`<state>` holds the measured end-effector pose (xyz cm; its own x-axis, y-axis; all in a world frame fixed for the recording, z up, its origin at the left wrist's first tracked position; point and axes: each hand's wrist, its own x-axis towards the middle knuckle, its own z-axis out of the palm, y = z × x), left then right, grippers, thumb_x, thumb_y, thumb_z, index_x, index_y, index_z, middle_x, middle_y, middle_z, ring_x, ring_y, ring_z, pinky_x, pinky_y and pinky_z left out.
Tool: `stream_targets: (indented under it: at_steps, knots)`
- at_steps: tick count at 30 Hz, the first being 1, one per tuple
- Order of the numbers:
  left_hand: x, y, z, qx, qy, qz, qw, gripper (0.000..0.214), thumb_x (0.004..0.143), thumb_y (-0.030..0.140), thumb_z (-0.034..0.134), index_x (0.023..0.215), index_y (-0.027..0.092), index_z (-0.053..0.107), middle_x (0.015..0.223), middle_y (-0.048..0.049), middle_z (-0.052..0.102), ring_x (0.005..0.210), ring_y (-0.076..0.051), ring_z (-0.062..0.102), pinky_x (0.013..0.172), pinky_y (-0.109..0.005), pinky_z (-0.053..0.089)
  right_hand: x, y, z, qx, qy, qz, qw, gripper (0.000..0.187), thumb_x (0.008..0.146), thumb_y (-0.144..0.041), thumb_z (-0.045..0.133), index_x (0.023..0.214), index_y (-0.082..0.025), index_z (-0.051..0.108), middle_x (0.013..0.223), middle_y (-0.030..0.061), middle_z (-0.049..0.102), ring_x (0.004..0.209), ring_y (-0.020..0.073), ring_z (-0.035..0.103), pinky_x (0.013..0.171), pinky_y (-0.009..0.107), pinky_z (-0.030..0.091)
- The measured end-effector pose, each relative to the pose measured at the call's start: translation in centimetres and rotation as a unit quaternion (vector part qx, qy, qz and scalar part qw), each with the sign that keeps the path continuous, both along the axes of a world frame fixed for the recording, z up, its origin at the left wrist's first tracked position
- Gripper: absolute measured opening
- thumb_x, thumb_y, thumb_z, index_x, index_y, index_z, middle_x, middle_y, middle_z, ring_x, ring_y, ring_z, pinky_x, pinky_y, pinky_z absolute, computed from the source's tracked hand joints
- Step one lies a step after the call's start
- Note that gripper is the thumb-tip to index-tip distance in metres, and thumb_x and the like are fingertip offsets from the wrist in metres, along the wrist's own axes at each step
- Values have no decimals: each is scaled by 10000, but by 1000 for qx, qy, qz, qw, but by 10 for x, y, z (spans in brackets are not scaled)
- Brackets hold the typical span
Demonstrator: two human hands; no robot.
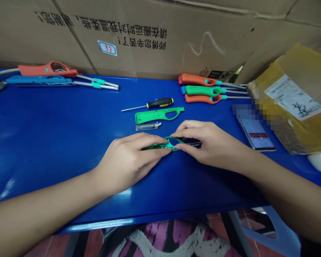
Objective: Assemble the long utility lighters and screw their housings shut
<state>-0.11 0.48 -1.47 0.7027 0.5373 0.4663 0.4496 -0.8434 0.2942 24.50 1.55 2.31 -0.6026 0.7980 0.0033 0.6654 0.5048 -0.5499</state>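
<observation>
The shell (156,146), a green lighter half, lies between the two hands, low over the near part of the table (77,142); whether it touches the surface cannot be told. Its trigger (170,144) is teal, and a thin dark tube (195,144) extends from the loop end beneath the right hand.

Grip state: the left hand (130,157) pinches the handle between thumb and forefinger, with only a narrow gap showing. The right hand (203,141) is closed to a pinch at the loop, its thumb and forefinger on opposite edges. The remaining right fingers are partly hidden; their contact cannot be told.

Handling: the shell looks to be light, thin-walled plastic, stiff along its length and smooth enough to slip. Support the handle by its outer edges; squeeze lightly. The loop is slender and probably the weakest section; avoid bending it. Keep fingertips off the trigger, as small inner parts may shift. The tube appears rigid; use of it as a lever could strain its seat.
</observation>
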Motion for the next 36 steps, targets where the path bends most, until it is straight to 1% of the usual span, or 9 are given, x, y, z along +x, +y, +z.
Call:
stream_targets:
  at_steps: [6, 11, 16, 19, 23, 26, 29, 33, 36]
  knots:
    - [2, 0, 1, 18, 19, -2, 1000, 231, 965, 239, 614, 1154, 256, 745, 1163, -22, 749, 985, -214, 710, 834, -359, 621, 1, 2, 0, -19, 22, 2, 1000, 198, 909, -235, 663, 1089, -208, 742, 1049, 55, 706, 939, 185, 659, 838, 316, 505]
    - [4, 0, 4, 32, 38, 4, 999, 237, 989, 254, 576, 1150, 264, 750, 1177, -24, 744, 988, -201, 696, 834, -339, 615, 1, 1, 0, -16, 20, -5, 1000, 211, 897, -223, 667, 1093, -215, 742, 1046, 54, 701, 928, 185, 659, 796, 308, 505]
    - [4, -1, 4, 43, 49, -3, 998, 245, 995, 252, 562, 1154, 249, 748, 1185, -32, 738, 992, -212, 694, 830, -356, 620, 0, 2, -1, -23, 25, -7, 999, 214, 882, -224, 676, 1085, -208, 739, 1024, 52, 697, 887, 176, 650, 767, 299, 502]
    - [3, -1, 3, 36, 48, -11, 998, 246, 988, 238, 573, 1167, 233, 742, 1195, -35, 734, 1005, -224, 694, 843, -374, 622, 1, 3, 0, -31, 26, 1, 999, 213, 886, -229, 670, 1084, -193, 737, 1023, 55, 692, 874, 171, 649, 767, 296, 506]
    - [1, 1, 2, 16, 30, -22, 999, 246, 981, 212, 583, 1176, 216, 733, 1185, -43, 735, 1007, -214, 696, 881, -371, 614, 2, 4, 1, -34, 31, 16, 999, 229, 904, -221, 650, 1119, -198, 725, 1067, 61, 688, 940, 182, 654, 835, 311, 515]
    - [0, 1, 1, 7, 19, -25, 999, 236, 970, 193, 599, 1163, 203, 734, 1170, -54, 735, 999, -213, 695, 881, -371, 609, 3, 4, 1, -36, 26, 19, 999, 229, 917, -224, 634, 1125, -205, 725, 1078, 60, 690, 947, 181, 661, 825, 302, 522]
    - [0, 1, 0, 6, 9, -27, 1000, 220, 957, 181, 618, 1140, 192, 740, 1152, -61, 737, 975, -213, 701, 865, -373, 608, 3, 4, 1, -8, 15, 32, 999, 224, 944, -241, 615, 1133, -193, 724, 1082, 66, 694, 954, 180, 668, 826, 295, 524]
    - [1, 1, 0, 3, 0, -25, 1000, 191, 955, 188, 626, 1099, 189, 751, 1133, -70, 740, 964, -218, 705, 852, -378, 606, 5, 4, 0, 61, -19, 91, 994, 269, 982, -240, 572, 1205, -149, 691, 1157, 96, 689, 1034, 202, 660, 917, 328, 514]
    - [3, 1, 1, 12, -1, -23, 1000, 182, 958, 197, 622, 1080, 187, 756, 1125, -74, 740, 950, -220, 701, 830, -377, 606, 5, 3, 0, 84, -24, 106, 991, 278, 977, -244, 581, 1209, -130, 685, 1156, 103, 685, 1035, 211, 661, 917, 335, 523]
